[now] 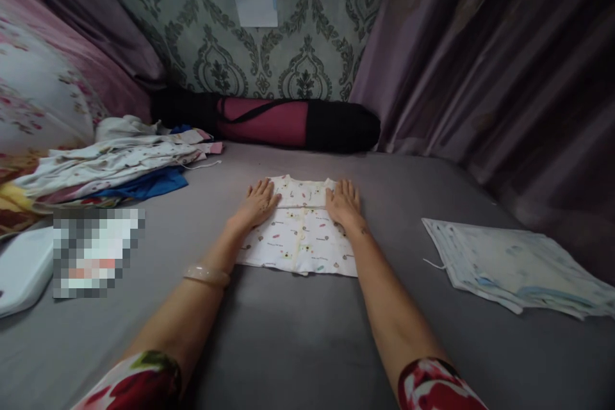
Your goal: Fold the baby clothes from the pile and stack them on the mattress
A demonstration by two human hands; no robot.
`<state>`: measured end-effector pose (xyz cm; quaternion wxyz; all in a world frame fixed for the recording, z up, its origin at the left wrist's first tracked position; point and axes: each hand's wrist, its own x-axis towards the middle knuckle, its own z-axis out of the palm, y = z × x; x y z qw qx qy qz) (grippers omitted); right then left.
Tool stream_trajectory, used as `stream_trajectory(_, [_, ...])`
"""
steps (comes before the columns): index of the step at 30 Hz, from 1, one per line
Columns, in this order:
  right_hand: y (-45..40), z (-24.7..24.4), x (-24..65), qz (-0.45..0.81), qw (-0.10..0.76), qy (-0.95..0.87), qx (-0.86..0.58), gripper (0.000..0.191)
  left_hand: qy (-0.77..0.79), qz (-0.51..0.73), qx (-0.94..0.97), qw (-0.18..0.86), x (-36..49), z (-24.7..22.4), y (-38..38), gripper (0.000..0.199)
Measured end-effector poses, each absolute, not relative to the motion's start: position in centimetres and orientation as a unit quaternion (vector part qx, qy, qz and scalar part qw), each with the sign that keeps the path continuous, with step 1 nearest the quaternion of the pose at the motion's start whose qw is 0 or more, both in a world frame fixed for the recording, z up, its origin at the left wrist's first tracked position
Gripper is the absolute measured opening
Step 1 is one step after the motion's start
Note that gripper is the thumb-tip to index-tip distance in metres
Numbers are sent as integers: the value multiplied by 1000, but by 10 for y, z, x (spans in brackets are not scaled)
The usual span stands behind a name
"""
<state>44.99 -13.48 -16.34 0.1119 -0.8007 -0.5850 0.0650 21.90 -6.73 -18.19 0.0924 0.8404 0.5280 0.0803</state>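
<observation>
A small white printed baby shirt [300, 240] lies flat on the grey sheet, with yellowish trim down its middle and a crosswise fold line near its far end. My left hand [261, 202] rests flat on the shirt's far left edge, fingers stretched out. On the far right edge, my right hand [343, 200] lies palm down in the same way, fingers pointing away from me. Neither hand grips the cloth. Parts of both side edges are hidden under my hands and forearms.
A heap of clothes [115, 157] sits at the left, and a stack of folded clothes [519, 266] at the right. Across the back lies a long black and pink bag [264, 122]. A white object [26, 269] rests at the left beside a blurred-out item [98, 253]. Curtains [480, 51] hang at the sides.
</observation>
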Motion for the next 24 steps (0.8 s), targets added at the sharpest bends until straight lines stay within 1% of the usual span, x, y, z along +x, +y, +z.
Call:
stream_trajectory(3, [-135,-172,459,76,91,-574,-810,66,539,66,831,121,217,-186,-64,68])
stream_trajectory(6, [-135,-172,460,78,94,-575,-809,65,540,77,828,132,217,-185,-63,68])
stream_trajectory(9, [-136,-164,453,56,115,-584,-802,63,538,119,821,149,216,-182,-64,65])
stream_trajectory(12, [-138,-157,439,40,128,-656,-743,60,528,165,819,151,214,-180,-63,61])
stream_trajectory(14, [-140,-158,429,64,113,-695,-707,59,515,158,829,147,213,-181,-63,59])
stream_trajectory(18, [-141,-164,422,110,71,-702,-700,58,498,119,846,151,208,-185,-64,55])
stream_trajectory(22, [-135,-157,422,141,35,-687,-712,58,496,144,838,174,207,-185,-62,52])
stream_trajectory(24, [-129,-149,414,133,18,-683,-718,58,503,173,825,192,207,-184,-59,49])
